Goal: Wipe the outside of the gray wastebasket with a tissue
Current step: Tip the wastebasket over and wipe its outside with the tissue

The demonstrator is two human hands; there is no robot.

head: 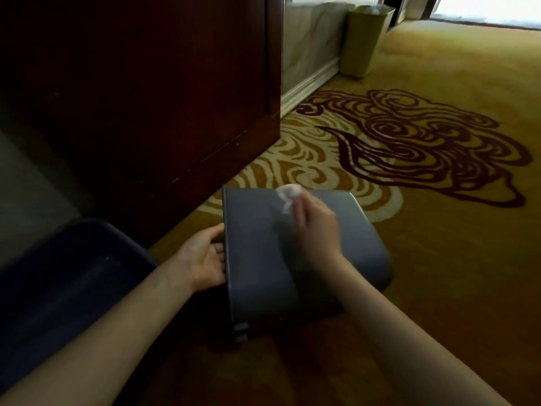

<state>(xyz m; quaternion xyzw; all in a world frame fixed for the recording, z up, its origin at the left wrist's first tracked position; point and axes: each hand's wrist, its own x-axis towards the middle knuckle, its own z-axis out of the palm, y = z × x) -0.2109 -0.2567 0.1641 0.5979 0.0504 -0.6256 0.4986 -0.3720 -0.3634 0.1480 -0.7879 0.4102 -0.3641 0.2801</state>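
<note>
Head view is looking down on a carpet (424, 259), yellow with dark red and cream swirls, which is filling most of the floor. A dark wooden cabinet (146, 83) is standing at the upper left, its corner reaching down toward the middle. A dark blue bin (67, 288) is sitting at the lower left, just beside the left forearm. A yellowish basket (363, 42) is standing far back against the wall, well apart from everything else.

The wastebasket (263, 253) is lying on its side on the carpet in the middle, between the two arms, with one broad gray wall facing up. Its left edge is running straight down the frame, and its right side is curving down to the floor.

The left hand (205, 259) is pressing against that left edge, palm turned toward the wastebasket and fingers hooking around it, steadying it. The right hand (316, 227) is resting on the upward wall near its far edge, fingers pinching a crumpled white tissue (288, 194). The tissue is touching the gray surface at the far end, just beyond the fingertips. The right hand is blurred.
</note>
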